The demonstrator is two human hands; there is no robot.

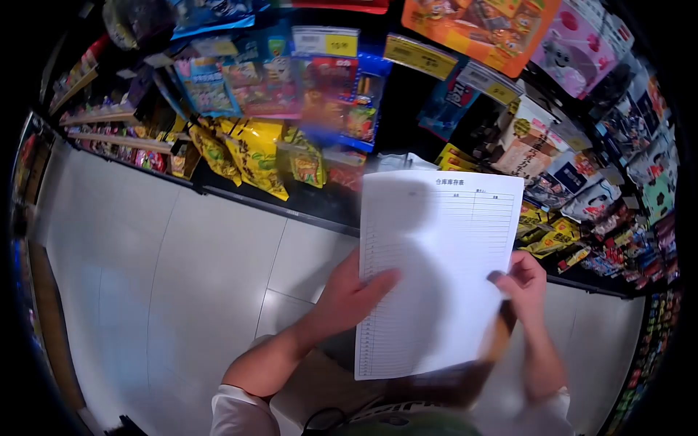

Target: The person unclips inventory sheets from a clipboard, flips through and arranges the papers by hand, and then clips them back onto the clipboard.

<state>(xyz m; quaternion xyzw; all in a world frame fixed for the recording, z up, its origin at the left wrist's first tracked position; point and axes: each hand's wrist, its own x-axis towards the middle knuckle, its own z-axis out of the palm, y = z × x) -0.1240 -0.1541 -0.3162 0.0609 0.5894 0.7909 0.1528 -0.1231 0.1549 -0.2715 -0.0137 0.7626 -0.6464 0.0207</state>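
Note:
A white printed sheet [436, 291] with a table of rows and a heading is held upright in front of my body. My left hand [352, 291] grips its left edge, thumb on the front and the other fingers behind the paper. On the right edge, my right hand [525, 280] pinches the sheet between thumb and curled fingers. A dark shadow falls across the middle of the page. Something brown [498, 336] shows partly behind the lower right of the sheet; what it is I cannot tell.
Shelves of bagged snacks stand ahead, with yellow packets [258, 152] low down and an orange bag [483, 29] hanging above. Price tags [325, 42] line the racks. Pale floor tiles [211, 254] lie below, and more shelving [47, 312] runs along the left.

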